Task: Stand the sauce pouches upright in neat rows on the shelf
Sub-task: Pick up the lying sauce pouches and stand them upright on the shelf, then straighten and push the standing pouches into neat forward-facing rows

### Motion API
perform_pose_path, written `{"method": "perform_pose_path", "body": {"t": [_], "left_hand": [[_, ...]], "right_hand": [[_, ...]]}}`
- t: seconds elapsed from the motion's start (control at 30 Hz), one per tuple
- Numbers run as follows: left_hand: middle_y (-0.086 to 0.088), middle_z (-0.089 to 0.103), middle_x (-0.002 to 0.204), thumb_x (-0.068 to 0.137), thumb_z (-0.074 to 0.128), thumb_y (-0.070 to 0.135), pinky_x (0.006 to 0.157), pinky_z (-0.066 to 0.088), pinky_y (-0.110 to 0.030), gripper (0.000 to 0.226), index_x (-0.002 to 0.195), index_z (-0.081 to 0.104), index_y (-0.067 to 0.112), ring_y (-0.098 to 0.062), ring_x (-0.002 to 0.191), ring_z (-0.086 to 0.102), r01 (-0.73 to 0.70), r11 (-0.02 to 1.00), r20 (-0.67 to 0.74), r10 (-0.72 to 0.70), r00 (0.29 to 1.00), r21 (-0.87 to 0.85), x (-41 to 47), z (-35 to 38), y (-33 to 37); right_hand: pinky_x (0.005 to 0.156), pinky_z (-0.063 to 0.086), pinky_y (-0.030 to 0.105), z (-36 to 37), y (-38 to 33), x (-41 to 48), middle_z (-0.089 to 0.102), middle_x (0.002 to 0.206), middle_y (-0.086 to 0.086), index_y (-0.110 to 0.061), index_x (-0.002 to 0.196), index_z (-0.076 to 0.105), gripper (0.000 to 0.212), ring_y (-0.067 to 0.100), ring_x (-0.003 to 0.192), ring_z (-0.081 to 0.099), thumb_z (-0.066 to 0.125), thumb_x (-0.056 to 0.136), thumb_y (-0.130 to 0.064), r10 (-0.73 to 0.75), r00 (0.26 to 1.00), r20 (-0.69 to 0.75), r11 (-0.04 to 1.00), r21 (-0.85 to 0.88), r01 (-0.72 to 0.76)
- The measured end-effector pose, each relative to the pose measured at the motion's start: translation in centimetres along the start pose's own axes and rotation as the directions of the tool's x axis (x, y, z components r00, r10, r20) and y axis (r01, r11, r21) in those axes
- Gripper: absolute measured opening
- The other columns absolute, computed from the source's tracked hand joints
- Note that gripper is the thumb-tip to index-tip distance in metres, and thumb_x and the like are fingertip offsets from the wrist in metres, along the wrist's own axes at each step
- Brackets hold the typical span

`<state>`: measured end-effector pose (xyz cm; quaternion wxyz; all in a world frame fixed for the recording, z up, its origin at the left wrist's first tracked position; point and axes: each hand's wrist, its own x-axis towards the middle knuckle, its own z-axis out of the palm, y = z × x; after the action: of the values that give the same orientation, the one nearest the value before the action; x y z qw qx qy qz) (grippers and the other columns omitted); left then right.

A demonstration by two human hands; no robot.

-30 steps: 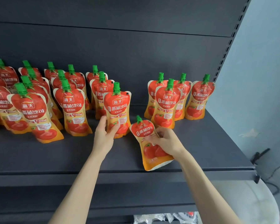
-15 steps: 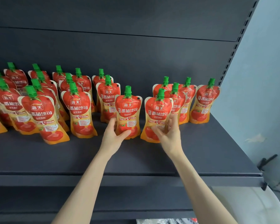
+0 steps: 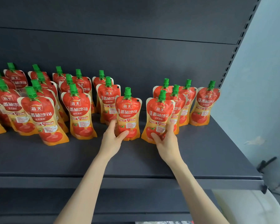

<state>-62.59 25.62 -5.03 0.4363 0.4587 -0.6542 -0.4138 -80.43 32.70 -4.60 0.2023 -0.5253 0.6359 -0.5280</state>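
Several red and orange tomato sauce pouches with green caps stand on the dark grey shelf (image 3: 200,156). My left hand (image 3: 111,139) grips the lower part of one upright pouch (image 3: 128,110) in the front row. My right hand (image 3: 166,141) grips the bottom of the neighbouring upright pouch (image 3: 159,113), which stands in front of a small group of pouches (image 3: 183,101) at the right. A gap separates the two held pouches. A larger group of pouches (image 3: 76,109) stands in rows to the left.
The shelf's back panel (image 3: 136,59) rises behind the pouches, and a slotted upright (image 3: 233,57) runs along the right side. A pale wall (image 3: 262,94) lies to the right. Bare shelf surface stretches along the front edge (image 3: 136,180).
My right hand has lifted the pouch that lay flat at the front and stood it upright beside the right group. My left hand has kept its hold on the front pouch.
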Motion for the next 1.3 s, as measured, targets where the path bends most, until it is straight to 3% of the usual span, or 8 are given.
{"method": "perform_pose_path", "body": {"t": [0.13, 0.33, 0.47, 0.57, 0.8, 1.03, 1.3], "left_hand": [[0.0, 0.051, 0.133, 0.088, 0.061, 0.027, 0.097, 0.042, -0.033, 0.055, 0.136, 0.036, 0.019, -0.017, 0.122, 0.05, 0.008, 0.998, -0.014, -0.007, 1.0, 0.064, -0.3, 0.2, 0.3], [-0.006, 0.048, 0.135, 0.089, 0.059, 0.027, 0.102, 0.041, -0.04, 0.053, 0.136, 0.039, 0.013, -0.022, 0.125, 0.046, 0.001, 0.966, -0.093, 0.024, 0.995, 0.258, -1.5, 0.3, 0.5], [-0.007, 0.046, 0.136, 0.089, 0.06, 0.024, 0.103, 0.042, -0.041, 0.052, 0.136, 0.041, 0.013, -0.023, 0.125, 0.046, -0.002, 0.954, -0.151, 0.049, 0.987, 0.299, -3.0, -0.2, 0.5], [-0.006, 0.051, 0.129, 0.088, 0.062, 0.018, 0.099, 0.045, -0.038, 0.04, 0.125, 0.052, 0.013, -0.024, 0.118, 0.051, -0.017, 0.948, -0.205, 0.086, 0.975, 0.318, -4.7, -0.4, 1.0], [0.001, 0.066, 0.107, 0.088, 0.06, 0.016, 0.086, 0.047, -0.023, 0.022, 0.109, 0.062, 0.013, -0.01, 0.1, 0.06, -0.135, 0.912, -0.185, 0.22, 0.958, 0.387, -8.6, -3.2, 2.5], [0.012, 0.067, 0.09, 0.087, 0.062, 0.018, 0.077, 0.046, -0.012, 0.014, 0.101, 0.065, 0.017, 0.0, 0.086, 0.062, -0.219, 0.897, -0.208, 0.315, 0.926, 0.385, -11.4, -10.7, 4.5], [0.016, 0.067, 0.092, 0.086, 0.063, 0.014, 0.077, 0.041, -0.001, 0.016, 0.101, 0.066, 0.019, 0.007, 0.093, 0.059, -0.136, 0.921, -0.237, 0.233, 0.943, 0.364, -18.1, -27.1, -0.9]], "right_hand": [[0.095, 0.048, 0.035, -0.1, 0.4, 0.0, 0.056, 0.122, -0.009, -0.025, 0.133, 0.032, 0.055, 0.017, 0.115, 0.056, 0.064, 0.088, -0.022, 0.022, 1.0, -0.001, 0.999, -0.035, -0.022], [0.094, 0.05, 0.042, -0.6, 0.6, -0.5, 0.053, 0.128, 0.001, -0.017, 0.129, 0.039, 0.055, 0.02, 0.117, 0.052, 0.068, 0.084, -0.028, 0.019, 0.998, -0.054, 0.987, -0.158, -0.027], [0.092, 0.048, 0.042, -1.5, 0.3, -1.6, 0.049, 0.127, 0.003, -0.014, 0.129, 0.041, 0.054, 0.021, 0.117, 0.046, 0.067, 0.084, -0.027, -0.008, 0.996, -0.084, 0.977, -0.212, -0.01], [0.083, 0.045, 0.029, -2.1, -0.2, -2.7, 0.051, 0.119, 0.0, -0.016, 0.124, 0.047, 0.043, 0.021, 0.111, 0.05, 0.065, 0.086, -0.023, -0.034, 0.995, -0.093, 0.979, -0.205, 0.015], [0.086, 0.048, 0.037, -2.1, -3.2, -5.0, 0.059, 0.11, -0.002, -0.015, 0.114, 0.057, 0.027, 0.019, 0.102, 0.056, 0.062, 0.089, -0.022, -0.077, 0.984, -0.159, 0.986, -0.161, 0.051], [0.081, 0.051, 0.032, 2.5, -9.5, -7.5, 0.065, 0.093, -0.01, -0.017, 0.1, 0.066, 0.012, 0.011, 0.091, 0.061, 0.062, 0.088, -0.015, -0.213, 0.977, 0.007, 0.968, -0.132, 0.212], [0.084, 0.047, 0.02, 17.6, -16.6, -14.3, 0.067, 0.097, -0.008, -0.017, 0.103, 0.065, 0.014, 0.007, 0.095, 0.06, 0.059, 0.091, -0.02, -0.175, 0.976, 0.129, 0.983, -0.03, 0.18]]}}
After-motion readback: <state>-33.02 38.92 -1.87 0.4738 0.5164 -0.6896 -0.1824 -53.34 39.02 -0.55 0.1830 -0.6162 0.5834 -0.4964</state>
